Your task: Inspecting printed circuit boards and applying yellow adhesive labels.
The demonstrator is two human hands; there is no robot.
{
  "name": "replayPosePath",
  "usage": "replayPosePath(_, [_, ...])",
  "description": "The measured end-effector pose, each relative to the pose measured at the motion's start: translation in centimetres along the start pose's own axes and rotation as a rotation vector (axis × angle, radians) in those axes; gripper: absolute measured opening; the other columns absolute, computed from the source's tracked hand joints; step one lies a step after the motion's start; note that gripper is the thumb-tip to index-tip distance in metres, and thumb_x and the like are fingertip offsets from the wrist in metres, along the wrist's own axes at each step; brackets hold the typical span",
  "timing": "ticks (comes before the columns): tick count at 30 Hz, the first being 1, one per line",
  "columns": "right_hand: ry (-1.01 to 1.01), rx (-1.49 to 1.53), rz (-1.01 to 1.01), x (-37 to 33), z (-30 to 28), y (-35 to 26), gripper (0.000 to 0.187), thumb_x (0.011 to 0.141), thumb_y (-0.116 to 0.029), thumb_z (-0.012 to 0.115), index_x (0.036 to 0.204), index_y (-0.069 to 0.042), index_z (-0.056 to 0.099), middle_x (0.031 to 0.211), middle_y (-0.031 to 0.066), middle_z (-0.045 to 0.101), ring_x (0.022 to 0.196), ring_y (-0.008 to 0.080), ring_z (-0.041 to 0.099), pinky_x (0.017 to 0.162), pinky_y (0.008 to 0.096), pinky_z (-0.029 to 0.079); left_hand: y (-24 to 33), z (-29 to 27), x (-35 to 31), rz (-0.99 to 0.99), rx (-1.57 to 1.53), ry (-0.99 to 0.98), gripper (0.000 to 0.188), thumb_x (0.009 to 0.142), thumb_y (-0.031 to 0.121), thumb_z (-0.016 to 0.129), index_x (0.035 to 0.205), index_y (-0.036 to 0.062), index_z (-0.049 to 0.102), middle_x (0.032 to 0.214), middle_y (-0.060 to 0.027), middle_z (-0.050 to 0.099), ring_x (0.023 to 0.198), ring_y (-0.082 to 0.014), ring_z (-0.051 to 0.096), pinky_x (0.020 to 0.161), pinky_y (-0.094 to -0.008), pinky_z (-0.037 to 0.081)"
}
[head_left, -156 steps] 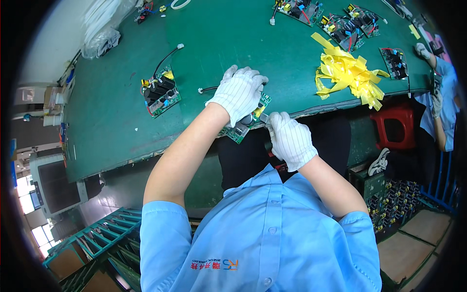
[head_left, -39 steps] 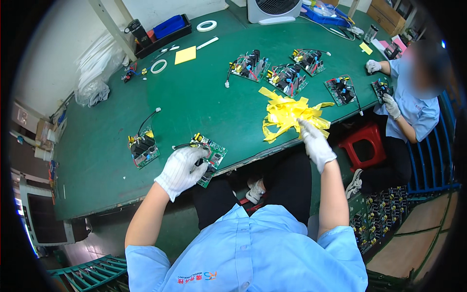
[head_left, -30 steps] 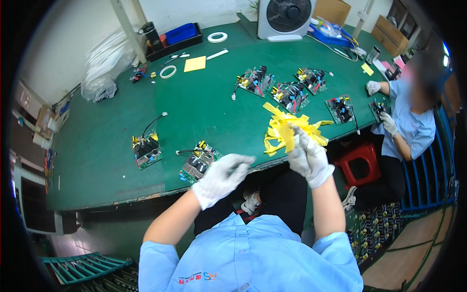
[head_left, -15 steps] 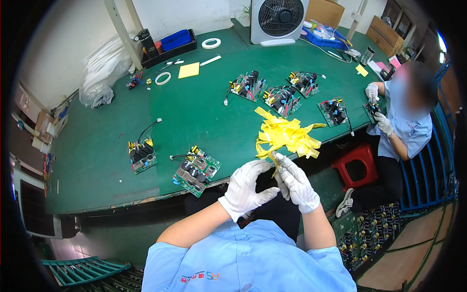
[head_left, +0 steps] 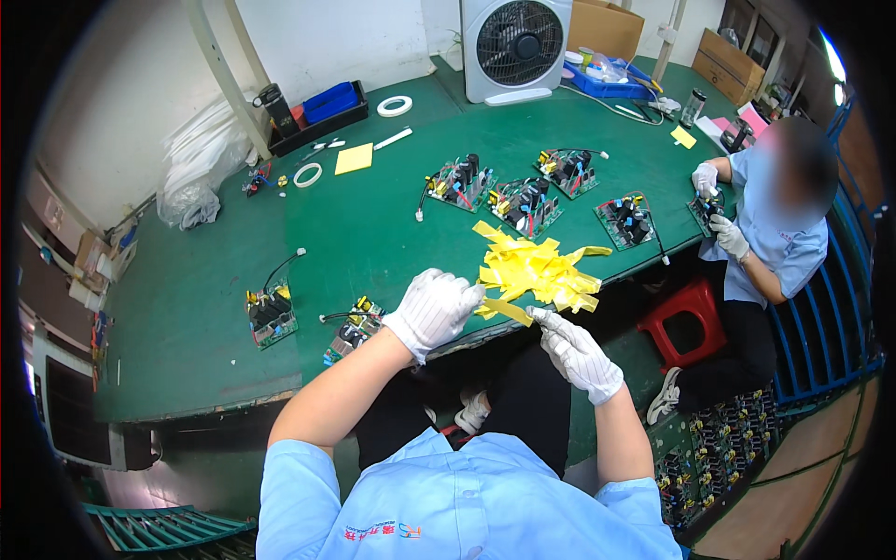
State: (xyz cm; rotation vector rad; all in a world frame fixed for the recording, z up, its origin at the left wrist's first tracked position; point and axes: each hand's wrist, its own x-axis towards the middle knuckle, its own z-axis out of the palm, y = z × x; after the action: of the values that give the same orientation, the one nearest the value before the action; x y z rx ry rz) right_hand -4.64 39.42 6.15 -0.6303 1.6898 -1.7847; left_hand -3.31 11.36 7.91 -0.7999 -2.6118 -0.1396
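Note:
A short strip of yellow tape (head_left: 509, 311) is stretched between my two white-gloved hands at the table's near edge. My left hand (head_left: 434, 313) pinches one end, its fingers curled closed. The other end is pinched between the fingertips of my right hand (head_left: 577, 353), which hangs just off the edge. Right behind the strip lies a loose pile of yellow tape strips (head_left: 537, 269). Beside my left wrist sits a green circuit board (head_left: 350, 336) with a black cable, partly hidden by my hand and forearm. Farther left is another circuit board (head_left: 271, 315).
Several circuit boards (head_left: 525, 205) stand beyond the pile. A co-worker (head_left: 775, 205) in gloves handles a board at the right, near a red stool (head_left: 689, 319). At the back are a fan (head_left: 523, 47), tape rolls (head_left: 394, 106), a yellow sheet (head_left: 354, 159) and a black tray (head_left: 322, 131).
My hands have drawn apart, the left moving left and away from me. The yellow strip now spans the gap between them. My left forearm now covers part of the nearest circuit board.

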Motion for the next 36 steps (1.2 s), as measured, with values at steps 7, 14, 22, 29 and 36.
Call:
replayPosePath(7, [0.392,-1.376,-0.493,3.9,-3.9,1.8,0.060,0.079,-0.007,0.058,0.138,-0.018,0.052,0.092,0.0155,0.062,0.076,0.0331,0.065,0.062,0.0434,0.054,-3.9,4.7,5.0,0.149,0.140,0.067,0.029,0.082,0.013,0.056,0.110,0.0122,0.061,0.084,-0.0049,0.064,0.084,-0.0241,0.064,0.082,-0.0409,0.048])
replayPosePath(14, [0.181,-1.348,-0.048,7.8,-4.5,8.0,0.039,0.089,-0.018,0.047,0.125,-0.013,0.061,0.100,0.0260,0.067,0.088,0.0414,0.066,0.085,0.0500,0.052,-3.9,10.7,4.4,0.091,0.146,-0.375,0.023,0.088,0.036,0.058,0.099,0.0171,0.065,0.094,-0.0097,0.064,0.098,-0.0283,0.062,0.092,-0.0426,0.046])
replayPosePath(22, [-0.043,-0.949,0.192,6.4,-5.7,8.9,0.046,0.096,-0.015,0.043,0.140,-0.006,0.047,0.134,0.0212,0.054,0.127,0.0341,0.049,0.108,0.0357,0.036,-8.8,6.0,3.8,-0.369,0.279,-0.194,0.049,0.086,0.046,0.062,0.123,0.0153,0.058,0.122,-0.0171,0.058,0.122,-0.0353,0.051,0.108,-0.0517,0.034])
replayPosePath(29, [0.140,-0.635,-0.053,2.6,-3.3,9.4,0.045,0.097,-0.011,0.048,0.141,-0.002,0.043,0.121,0.0153,0.061,0.099,0.0241,0.060,0.088,0.0327,0.048,-12.1,-2.7,-2.9,-0.599,0.086,0.051,0.046,0.092,0.041,0.058,0.126,0.0108,0.058,0.127,-0.0185,0.058,0.117,-0.0357,0.056,0.101,-0.0455,0.044])
replayPosePath(36, [0.282,-0.139,0.108,0.8,0.8,6.9,0.034,0.094,-0.009,0.052,0.125,0.002,0.042,0.076,0.0020,0.050,0.047,0.0047,0.037,0.046,0.0200,0.035,-7.5,-7.1,-12.0,-0.307,-0.251,-0.321,0.048,0.080,0.039,0.071,0.110,0.0016,0.066,0.103,-0.0197,0.068,0.097,-0.0348,0.066,0.088,-0.0416,0.053])
